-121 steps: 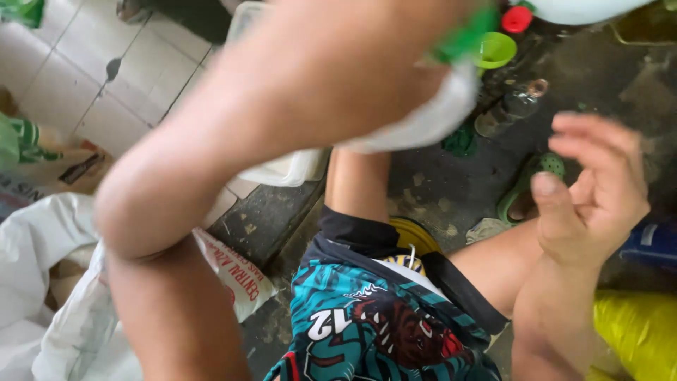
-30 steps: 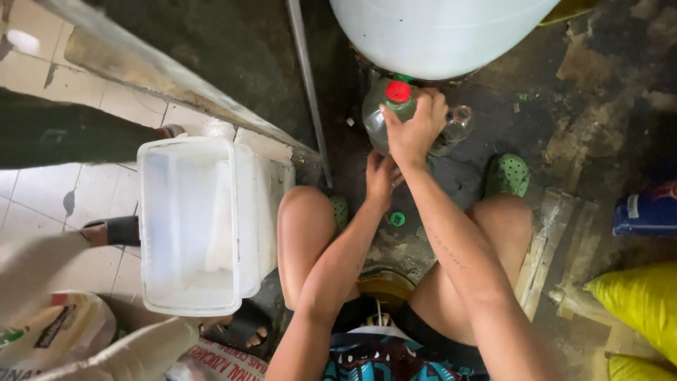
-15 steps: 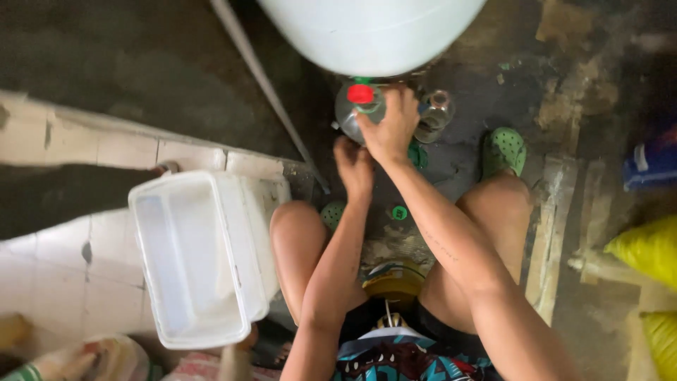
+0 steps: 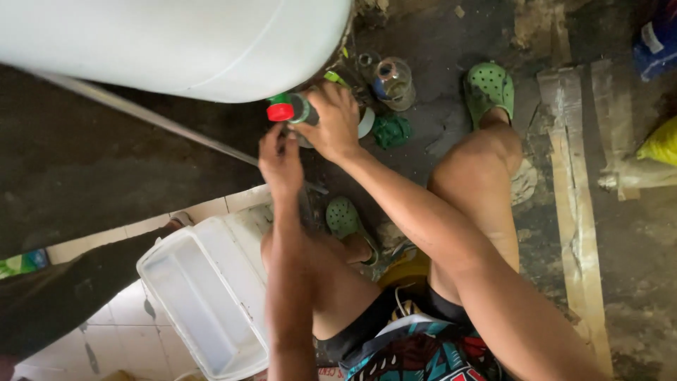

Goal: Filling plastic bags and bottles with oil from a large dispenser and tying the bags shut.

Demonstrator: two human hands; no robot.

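Note:
I crouch over a dark, dirty floor. My right hand (image 4: 333, 121) grips the neck of a plastic bottle (image 4: 302, 110) with a green label and a red cap (image 4: 280, 111). My left hand (image 4: 281, 161) sits just below the cap, its fingertips touching the bottle near the cap. The bottle's body is mostly hidden behind my right hand. Both hands are close under a large white round tank (image 4: 176, 42).
A white rectangular plastic tub (image 4: 204, 296) lies at my left knee. A clear glass jar (image 4: 393, 83) and a green rag (image 4: 392, 131) are past the hands. My green clogs (image 4: 488, 87) are on my feet. A wooden plank (image 4: 575, 212) and a yellow sack (image 4: 661, 141) lie on the right.
The view has swung, so the tank and hands sit further left. My right hand stays on the bottle, and my left hand has come up to the cap.

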